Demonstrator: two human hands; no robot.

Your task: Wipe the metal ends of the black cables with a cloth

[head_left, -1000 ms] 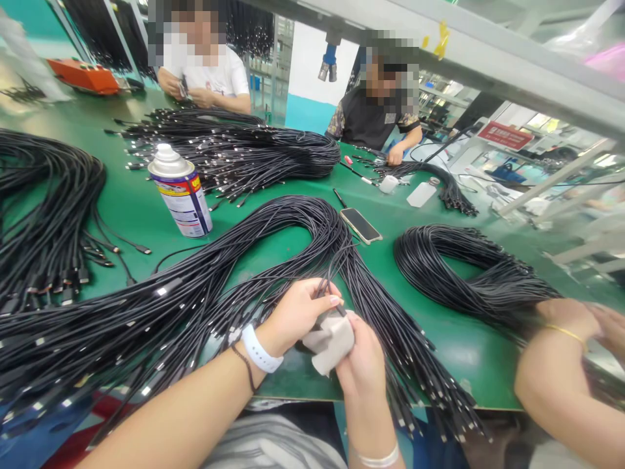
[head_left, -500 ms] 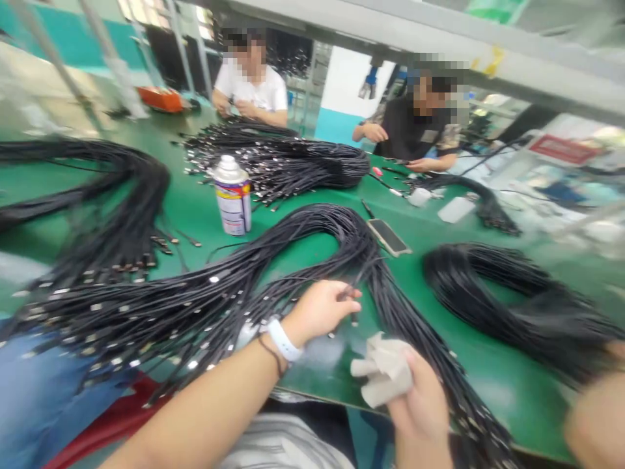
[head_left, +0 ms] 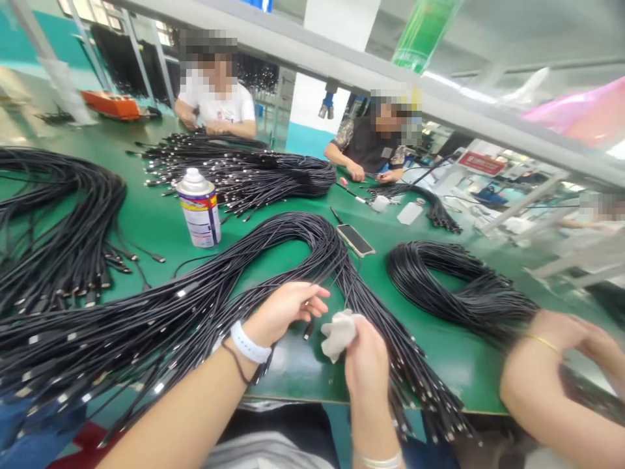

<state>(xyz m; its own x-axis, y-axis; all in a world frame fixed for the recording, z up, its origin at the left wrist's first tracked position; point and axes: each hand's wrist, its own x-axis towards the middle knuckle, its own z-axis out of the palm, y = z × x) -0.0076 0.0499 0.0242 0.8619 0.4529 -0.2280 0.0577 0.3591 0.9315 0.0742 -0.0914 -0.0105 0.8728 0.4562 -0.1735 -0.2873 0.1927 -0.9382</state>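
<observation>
My left hand (head_left: 288,311), with a pale watch band on its wrist, is over the front of the green table. Its fingers are loosely curled around a black cable, and the cable's connector end (head_left: 308,330) hangs just below them. To the right, my right hand (head_left: 368,355) grips a crumpled whitish cloth (head_left: 338,335) between thumb and fingers, close to the left fingertips but apart. A large bent bundle of black cables (head_left: 293,225) arches behind both hands, its connector ends spreading to the left and right front.
A spray can (head_left: 200,212) stands behind the bundle, and a phone (head_left: 355,240) lies right of the arch. More cable bundles lie left, at the back (head_left: 288,174) and right (head_left: 420,273). A neighbour's arm (head_left: 541,371) reaches in at right. Two people sit opposite, below a metal beam (head_left: 293,55).
The view has swung right. My left fingers have loosened and straightened somewhat. My right hand has brought the cloth up and nearer to the left hand. The neighbour's arm shows more.
</observation>
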